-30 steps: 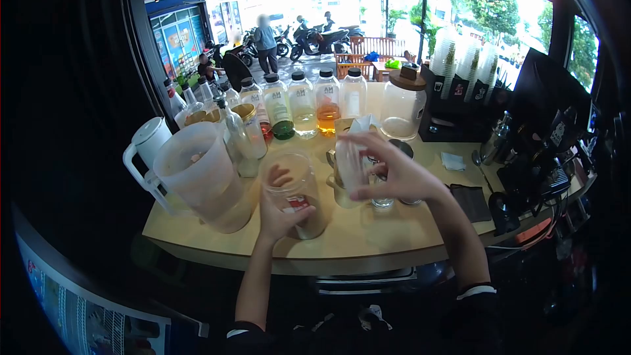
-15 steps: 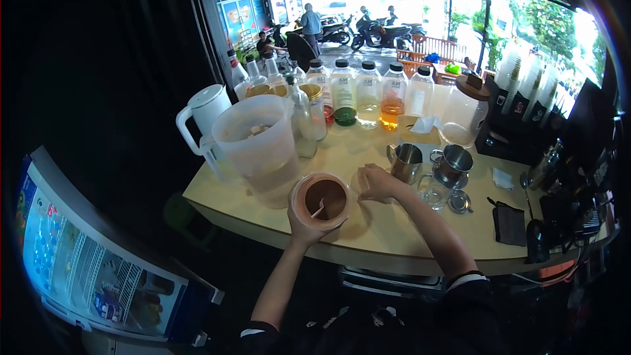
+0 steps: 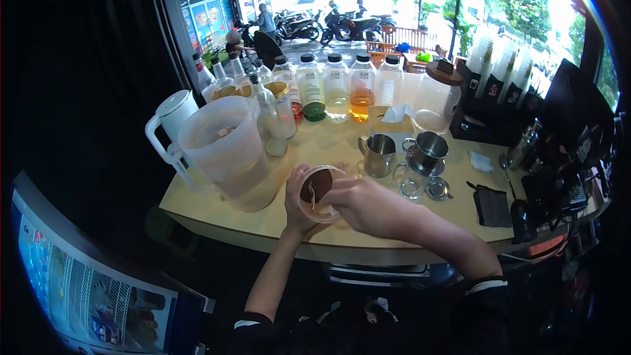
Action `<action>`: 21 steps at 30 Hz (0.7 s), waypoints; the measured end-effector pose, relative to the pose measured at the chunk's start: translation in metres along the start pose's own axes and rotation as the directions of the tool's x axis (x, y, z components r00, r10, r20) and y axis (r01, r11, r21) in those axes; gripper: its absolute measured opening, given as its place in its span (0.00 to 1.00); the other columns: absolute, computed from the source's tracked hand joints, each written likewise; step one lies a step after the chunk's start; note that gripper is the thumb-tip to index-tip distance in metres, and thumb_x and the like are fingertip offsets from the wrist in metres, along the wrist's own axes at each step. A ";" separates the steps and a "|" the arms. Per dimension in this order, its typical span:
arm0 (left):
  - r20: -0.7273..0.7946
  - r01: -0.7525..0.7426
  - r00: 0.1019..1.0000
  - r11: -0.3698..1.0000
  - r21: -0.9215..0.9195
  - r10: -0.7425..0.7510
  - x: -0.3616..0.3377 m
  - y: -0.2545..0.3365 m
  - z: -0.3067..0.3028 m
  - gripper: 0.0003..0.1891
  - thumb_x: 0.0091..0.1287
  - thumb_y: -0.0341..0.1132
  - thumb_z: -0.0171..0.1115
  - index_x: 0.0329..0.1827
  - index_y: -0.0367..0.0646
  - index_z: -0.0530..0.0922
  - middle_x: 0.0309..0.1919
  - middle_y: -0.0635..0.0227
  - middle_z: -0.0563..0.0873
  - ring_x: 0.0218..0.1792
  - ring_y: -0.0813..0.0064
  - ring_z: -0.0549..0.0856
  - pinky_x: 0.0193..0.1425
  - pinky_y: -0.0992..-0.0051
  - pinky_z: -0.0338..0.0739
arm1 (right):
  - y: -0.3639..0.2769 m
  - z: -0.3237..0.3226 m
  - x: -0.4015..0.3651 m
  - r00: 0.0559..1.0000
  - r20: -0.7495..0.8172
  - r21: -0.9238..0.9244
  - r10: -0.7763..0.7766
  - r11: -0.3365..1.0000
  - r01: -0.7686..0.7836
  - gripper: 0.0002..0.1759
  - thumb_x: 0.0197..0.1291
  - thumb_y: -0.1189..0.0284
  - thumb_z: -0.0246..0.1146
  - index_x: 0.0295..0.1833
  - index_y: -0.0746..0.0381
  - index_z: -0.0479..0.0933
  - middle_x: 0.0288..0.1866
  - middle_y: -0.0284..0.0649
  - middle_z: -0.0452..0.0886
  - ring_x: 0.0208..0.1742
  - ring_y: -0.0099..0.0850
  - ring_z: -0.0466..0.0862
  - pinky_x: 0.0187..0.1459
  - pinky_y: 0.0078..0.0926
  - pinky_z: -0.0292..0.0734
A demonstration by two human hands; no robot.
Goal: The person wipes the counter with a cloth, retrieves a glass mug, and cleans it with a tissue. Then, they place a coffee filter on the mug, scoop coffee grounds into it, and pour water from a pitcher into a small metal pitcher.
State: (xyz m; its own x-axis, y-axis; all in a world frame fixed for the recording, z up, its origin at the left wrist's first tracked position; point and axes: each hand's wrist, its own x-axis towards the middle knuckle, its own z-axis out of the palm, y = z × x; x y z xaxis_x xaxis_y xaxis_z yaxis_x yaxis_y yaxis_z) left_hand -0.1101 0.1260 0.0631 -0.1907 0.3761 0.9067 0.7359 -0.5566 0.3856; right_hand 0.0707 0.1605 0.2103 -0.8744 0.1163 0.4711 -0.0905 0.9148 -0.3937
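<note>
Near the front edge of the bench [image 3: 388, 240], I am clasping the tilted powder jar [image 3: 318, 185] in my left hand [image 3: 296, 209]; my right hand [image 3: 365, 205] is curling its fingers at the rim, and I cannot tell what they grip. It seems light, slick plastic, best wrapped mid-wall.

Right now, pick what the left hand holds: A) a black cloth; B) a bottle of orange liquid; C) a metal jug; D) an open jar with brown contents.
D: the left hand wraps around the open jar, brown inside, and the right hand is at its rim.
</note>
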 end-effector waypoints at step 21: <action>0.064 -0.099 0.993 0.994 0.041 0.096 0.004 0.012 0.008 0.50 0.38 0.39 0.78 0.64 0.42 0.56 0.59 0.54 0.69 0.60 0.53 0.70 0.68 0.53 0.59 | 0.006 0.006 -0.006 0.994 0.105 -0.369 0.009 0.929 0.030 0.09 0.51 0.76 0.56 0.38 0.67 0.69 0.34 0.46 0.76 0.34 0.45 0.81 0.34 0.38 0.77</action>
State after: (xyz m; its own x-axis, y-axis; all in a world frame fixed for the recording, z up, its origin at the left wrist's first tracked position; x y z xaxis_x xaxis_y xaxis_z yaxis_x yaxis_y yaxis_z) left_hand -0.0970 0.1271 0.0697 -0.0769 0.3673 0.9269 0.7769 -0.5606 0.2866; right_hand 0.0728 0.1628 0.2002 -0.9203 0.0836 0.3822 0.0654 0.9960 -0.0604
